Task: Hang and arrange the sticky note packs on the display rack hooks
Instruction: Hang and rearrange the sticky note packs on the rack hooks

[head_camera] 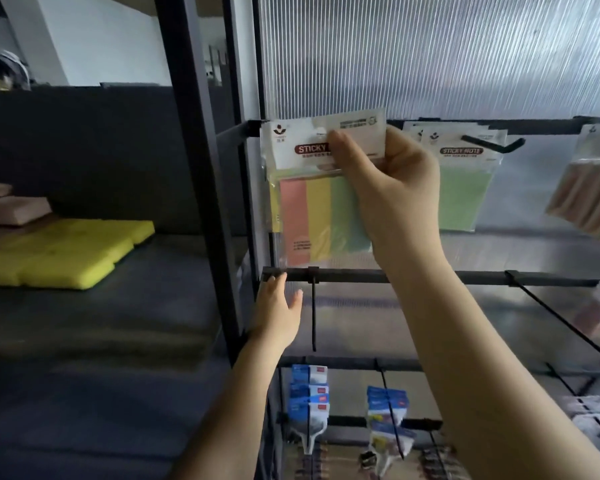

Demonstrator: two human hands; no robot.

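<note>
My right hand (392, 188) pinches the white header card of a sticky note pack (312, 209) with pink, yellow and green strips, held up against the top rail (534, 125) of the rack at its left end. The hook behind this pack is hidden. Further right, green sticky note packs (461, 188) hang on a black hook (492, 144). My left hand (278, 310) is open, its fingertips touching the middle rail (354, 276) at the left corner. A bare hook (314, 313) hangs down from that rail beside it.
A pink pack (589, 199) hangs tilted at the far right. Long bare hooks (561, 317) jut out from the middle rail. Blue packs (309, 393) hang on lower hooks. The black frame post (201, 168) stands to the left, with yellow pads (63, 251) on a dark shelf.
</note>
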